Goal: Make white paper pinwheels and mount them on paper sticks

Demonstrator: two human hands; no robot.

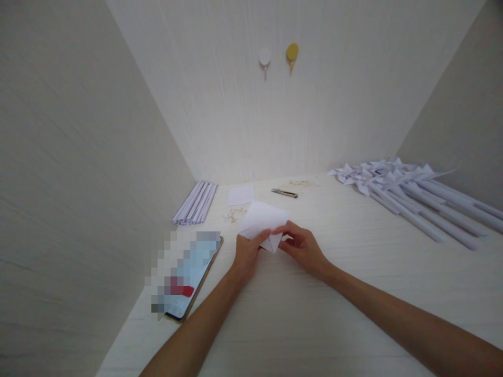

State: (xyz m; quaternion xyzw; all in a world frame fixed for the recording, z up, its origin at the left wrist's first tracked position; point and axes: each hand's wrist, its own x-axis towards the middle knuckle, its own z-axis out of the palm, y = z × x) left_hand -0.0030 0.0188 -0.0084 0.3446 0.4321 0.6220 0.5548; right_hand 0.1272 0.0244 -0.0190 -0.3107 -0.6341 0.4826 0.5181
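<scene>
Between my two hands is a sheet of white paper [262, 219], held slightly above the tabletop with creases and a pointed corner towards me. My left hand [248, 253] is closed on its lower left edge, the thumb lying on top and the other fingers mostly hidden beneath. At the right edge, my right hand [302, 246] pinches the paper near the pointed corner, thumb and forefinger close together. Just behind the held paper lie a flat white paper square [241, 196] and small thread snips [285, 193] with a dark blade and pale handle.
At the left stand-off lies a bundle of rolled paper sticks [195, 203], with a phone [196, 277] nearer me. Several paper pinwheels on sticks [408, 193] are piled at the right. Small pale bits [234, 214] are scattered on the table. Two hooks, white [264, 57] and yellow [292, 52], hang on the wall.
</scene>
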